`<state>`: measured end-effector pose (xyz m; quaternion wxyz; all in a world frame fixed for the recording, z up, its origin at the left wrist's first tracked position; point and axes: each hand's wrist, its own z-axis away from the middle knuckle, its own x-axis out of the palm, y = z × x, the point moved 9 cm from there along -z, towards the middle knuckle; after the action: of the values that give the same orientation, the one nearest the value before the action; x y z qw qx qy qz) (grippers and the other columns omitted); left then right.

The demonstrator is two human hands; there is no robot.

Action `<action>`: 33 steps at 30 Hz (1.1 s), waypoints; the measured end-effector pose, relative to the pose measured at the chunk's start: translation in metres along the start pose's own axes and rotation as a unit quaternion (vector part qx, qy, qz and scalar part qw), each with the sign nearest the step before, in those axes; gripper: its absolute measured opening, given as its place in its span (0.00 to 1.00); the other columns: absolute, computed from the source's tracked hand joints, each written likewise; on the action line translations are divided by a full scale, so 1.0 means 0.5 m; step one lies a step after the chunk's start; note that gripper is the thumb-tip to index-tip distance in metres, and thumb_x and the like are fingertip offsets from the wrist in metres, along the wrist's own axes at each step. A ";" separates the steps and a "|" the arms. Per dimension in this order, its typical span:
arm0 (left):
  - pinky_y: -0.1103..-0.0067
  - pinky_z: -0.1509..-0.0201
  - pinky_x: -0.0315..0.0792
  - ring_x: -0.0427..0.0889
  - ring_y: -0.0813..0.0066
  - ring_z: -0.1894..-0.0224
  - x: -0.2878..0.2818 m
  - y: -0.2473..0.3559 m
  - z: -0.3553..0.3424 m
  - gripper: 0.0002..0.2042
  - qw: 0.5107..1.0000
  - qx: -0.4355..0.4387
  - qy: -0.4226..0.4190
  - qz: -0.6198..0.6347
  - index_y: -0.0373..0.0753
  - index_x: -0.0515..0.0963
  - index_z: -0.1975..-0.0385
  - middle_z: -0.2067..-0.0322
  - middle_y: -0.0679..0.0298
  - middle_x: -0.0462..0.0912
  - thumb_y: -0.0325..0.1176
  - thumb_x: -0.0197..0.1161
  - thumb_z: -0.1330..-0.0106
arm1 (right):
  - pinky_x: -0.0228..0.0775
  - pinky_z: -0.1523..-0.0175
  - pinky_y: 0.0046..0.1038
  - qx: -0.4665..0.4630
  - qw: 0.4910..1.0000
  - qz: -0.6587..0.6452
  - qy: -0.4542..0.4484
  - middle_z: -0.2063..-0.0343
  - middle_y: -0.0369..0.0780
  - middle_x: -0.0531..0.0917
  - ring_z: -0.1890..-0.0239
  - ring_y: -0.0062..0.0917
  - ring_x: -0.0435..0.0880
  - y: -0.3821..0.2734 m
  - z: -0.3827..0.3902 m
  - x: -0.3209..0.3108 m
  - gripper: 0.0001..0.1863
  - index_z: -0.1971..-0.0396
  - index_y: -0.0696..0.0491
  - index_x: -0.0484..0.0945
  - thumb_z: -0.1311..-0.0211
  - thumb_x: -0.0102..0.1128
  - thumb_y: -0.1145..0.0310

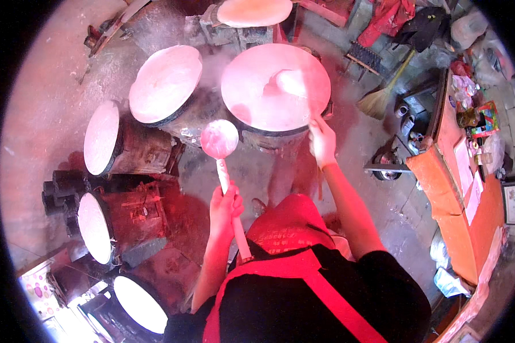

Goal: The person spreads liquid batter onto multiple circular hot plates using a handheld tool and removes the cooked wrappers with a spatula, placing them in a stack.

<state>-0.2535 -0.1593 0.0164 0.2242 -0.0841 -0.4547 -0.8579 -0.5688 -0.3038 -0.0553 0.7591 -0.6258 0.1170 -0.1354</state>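
Observation:
My left hand (227,204) is wrapped round the pale handle of a ladle (219,139), which stands up with its round bowl at the top. In front of me is a round griddle (249,94) on a drum-like stove, its surface covered in a pale layer. My right hand (322,141) is closed at the griddle's near right edge, round what looks like a thin long-handled tool. A whitish rounded head (292,83) lies over the griddle, casting a shadow. Its join to the handle is blurred. Red light tints everything.
More pale-topped round stoves curve round to my left, such as one stove top (167,83) and another (102,137). Dark cylinders (63,197) are stacked beside them. At right are a broom (381,98) and an orange-covered table (440,194) with packages. Haze hangs over the griddles.

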 end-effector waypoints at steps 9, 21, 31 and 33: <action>0.89 0.83 0.52 0.59 0.87 0.81 0.019 -0.054 0.009 0.16 0.990 -0.112 -0.051 0.070 0.34 0.65 0.54 0.75 0.69 0.65 0.42 0.51 0.29 | 0.66 0.46 0.26 -0.022 0.993 0.113 -0.012 0.56 0.47 0.82 0.52 0.28 0.80 -0.010 -0.086 0.015 0.20 0.48 0.56 0.74 0.38 0.54 0.63; 0.88 0.83 0.54 0.60 0.86 0.82 0.015 -0.074 0.035 0.14 0.993 -0.095 -0.011 0.070 0.35 0.66 0.54 0.75 0.69 0.65 0.40 0.50 0.29 | 0.67 0.55 0.21 -0.127 0.960 0.174 -0.178 0.60 0.37 0.80 0.61 0.19 0.76 -0.002 -0.013 0.045 0.20 0.44 0.53 0.72 0.35 0.52 0.66; 0.87 0.82 0.55 0.63 0.86 0.81 0.050 -0.020 -0.074 0.13 0.997 -0.055 -0.040 -0.041 0.37 0.69 0.57 0.77 0.72 0.67 0.41 0.53 0.31 | 0.61 0.41 0.22 -0.062 0.947 0.211 -0.236 0.48 0.41 0.78 0.47 0.21 0.75 -0.046 0.075 -0.029 0.22 0.43 0.60 0.68 0.36 0.53 0.69; 0.84 0.82 0.60 0.65 0.84 0.82 0.062 0.004 -0.148 0.09 0.994 -0.040 -0.035 -0.096 0.39 0.67 0.66 0.80 0.70 0.67 0.38 0.54 0.32 | 0.61 0.40 0.22 0.001 0.958 0.198 -0.209 0.45 0.41 0.76 0.44 0.22 0.73 -0.020 0.129 -0.083 0.22 0.43 0.58 0.68 0.36 0.52 0.69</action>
<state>-0.2753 -0.2302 -0.0136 0.1207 -0.0789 -0.4332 -0.8897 -0.5861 -0.2319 -0.0331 0.7787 -0.6040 0.0773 0.1513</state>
